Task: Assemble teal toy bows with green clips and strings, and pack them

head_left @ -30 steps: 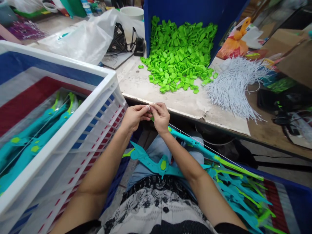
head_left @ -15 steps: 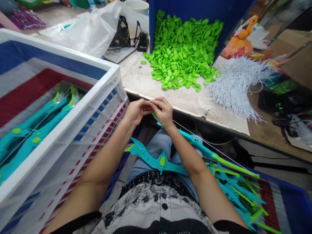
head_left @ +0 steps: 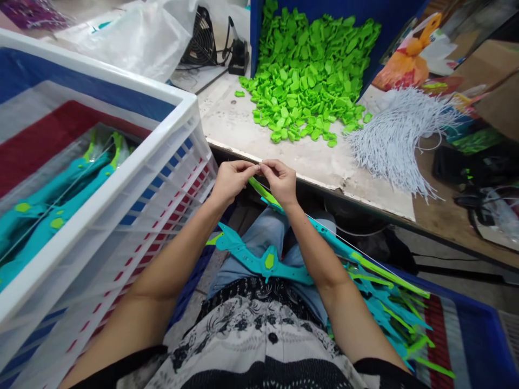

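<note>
My left hand [head_left: 232,182] and my right hand [head_left: 280,182] meet at the table's front edge, fingertips pinched together. Between them is the end of a white string [head_left: 344,236], mostly covered by the fingers. The string stretches down to the right along a teal toy bow [head_left: 330,236] with lime-green limbs. This bow's near limb tip lies just under my hands. A second teal bow [head_left: 247,259] with a green centre piece rests across my lap, below my forearms.
Green plastic pieces [head_left: 308,81] spill from a blue bin [head_left: 399,16] onto the table [head_left: 227,121]. A bundle of white strings [head_left: 405,140] lies to the right. At left, a white crate [head_left: 178,140] holds strung bows [head_left: 60,200]. More bows [head_left: 389,308] are piled at lower right.
Both hands have shifted slightly right, and the fingers have drawn a little apart, still pinching. More of the green limb shows beneath them. The view has tilted slightly.
</note>
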Available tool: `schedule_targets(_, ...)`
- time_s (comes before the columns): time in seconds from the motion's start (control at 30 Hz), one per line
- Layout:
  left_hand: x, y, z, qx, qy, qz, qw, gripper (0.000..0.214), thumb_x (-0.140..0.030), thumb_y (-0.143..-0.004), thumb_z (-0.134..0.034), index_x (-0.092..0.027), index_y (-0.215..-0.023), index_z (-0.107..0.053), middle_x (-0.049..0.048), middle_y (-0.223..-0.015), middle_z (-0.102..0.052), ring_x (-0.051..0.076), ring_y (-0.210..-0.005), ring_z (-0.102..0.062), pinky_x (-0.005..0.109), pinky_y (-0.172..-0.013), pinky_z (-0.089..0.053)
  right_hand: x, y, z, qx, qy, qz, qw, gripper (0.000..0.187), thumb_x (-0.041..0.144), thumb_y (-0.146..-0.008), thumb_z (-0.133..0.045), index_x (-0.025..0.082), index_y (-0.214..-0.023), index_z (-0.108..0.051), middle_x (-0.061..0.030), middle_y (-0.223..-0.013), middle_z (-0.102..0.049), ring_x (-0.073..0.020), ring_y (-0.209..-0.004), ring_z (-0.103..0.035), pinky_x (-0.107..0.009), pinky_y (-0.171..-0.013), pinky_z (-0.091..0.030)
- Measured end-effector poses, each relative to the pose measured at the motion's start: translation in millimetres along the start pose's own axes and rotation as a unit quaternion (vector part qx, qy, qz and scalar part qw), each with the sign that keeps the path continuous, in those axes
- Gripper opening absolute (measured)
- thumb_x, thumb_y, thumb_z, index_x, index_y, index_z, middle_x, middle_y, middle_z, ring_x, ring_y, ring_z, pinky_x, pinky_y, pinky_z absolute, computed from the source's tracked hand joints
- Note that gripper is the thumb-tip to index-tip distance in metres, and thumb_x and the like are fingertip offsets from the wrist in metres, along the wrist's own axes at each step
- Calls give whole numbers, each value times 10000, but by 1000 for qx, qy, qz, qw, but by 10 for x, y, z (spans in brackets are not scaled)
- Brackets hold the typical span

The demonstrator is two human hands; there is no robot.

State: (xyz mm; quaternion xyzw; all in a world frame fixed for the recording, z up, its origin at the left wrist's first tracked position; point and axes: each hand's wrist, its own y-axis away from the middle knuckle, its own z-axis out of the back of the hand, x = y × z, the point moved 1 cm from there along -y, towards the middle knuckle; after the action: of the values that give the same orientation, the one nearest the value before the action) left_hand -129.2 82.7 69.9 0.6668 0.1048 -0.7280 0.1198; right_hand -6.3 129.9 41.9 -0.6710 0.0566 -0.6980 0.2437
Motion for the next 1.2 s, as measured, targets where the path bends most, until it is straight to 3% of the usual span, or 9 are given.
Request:
schedule_targets(0.27,75,69,29,43,-37,-36,998,154,-266,-696,-680,-173,-795,-752,-15,-630,-597,112,-617,-507,231,-619,-394,112,90,129,59,215,123,967,174,259,-909,-465,198,-830,-608,-51,-903,-600,-164,-885,-566,-311,-821,-460)
schedule_targets(0.47,424,136,-93,11,-97,-82,992,157,-299,-755,-633,-177,-758,-731,-9,-678,-611,126,-707,-551,229,-679,-424,3,256,162,49,261,49,963,174,246,-914,-454,181,-832,-593,-58,-894,-580,-189,-918,-556,-357,-871,-445)
schedule_targets(0.6,762,181,-37,-19,-147,-67,987,152,-248,-780,-607,-174,-846,-722,-16,-804,-658,119,-807,-572,240,-776,-449,262,766,531,116,171,-19,978,201,291,-922,-449,178,-917,-615,-23,-881,-622,-142,-827,-595,-298,-770,-485)
schedule_targets(0.7,869,268,68,7,-203,-84,976,246,-160,-759,-587,-141,-980,-695,-2,-1007,-674,171,-985,-597,342,-920,-443,476,1445,1020,244,173,-103,949,214,288,-914,-463,180,-873,-643,0,-772,-656,-126,-712,-615,-266,-680,-491)
schedule_targets(0.77,838,410,106,14,-276,-137,951,345,-172,-751,-601,-161,-1091,-654,23,-1194,-619,256,-1154,-539,451,-1019,-371,542,1978,1387,266,257,-144,918,200,268,-897,-490,180,-849,-662,-19,-792,-680,-149,-738,-633,-281,-689,-492)
schedule_targets(0.87,750,788,12,38,-358,-184,914,293,-291,-814,-572,-262,-1099,-636,37,-1222,-596,294,-1195,-499,491,-1028,-345,560,2762,1898,123,422,-210,873,208,258,-895,-483,181,-866,-674,-60,-845,-693,-185,-790,-646,-313,-725,-498)
schedule_targets(0.93,740,1123,-190,156,-343,-184,908,233,-347,-854,-522,-253,-1027,-645,62,-1072,-645,262,-1056,-572,438,-933,-430,563,3206,2122,45,495,-250,831,227,252,-900,-462,182,-873,-676,-73,-842,-695,-197,-782,-650,-322,-717,-505)
schedule_targets(1.07,882,1757,-737,398,-411,-221,790,409,-428,-834,-535,-197,-1167,-588,129,-1082,-644,315,-1045,-540,492,-922,-377,605,3703,2217,36,570,-255,780,258,228,-904,-429,175,-943,-679,-94,-903,-701,-221,-860,-644,-352,-788,-508)
schedule_targets(1.2,1061,1947,-1033,423,-502,-265,707,435,-346,-841,-503,-204,-1250,-543,143,-1016,-666,337,-1005,-530,564,-966,-258,666,3747,2174,32,612,-225,757,291,243,-901,-452,166,-1117,-631,-120,-1170,-629,-256,-1117,-541,-410,-956,-429)
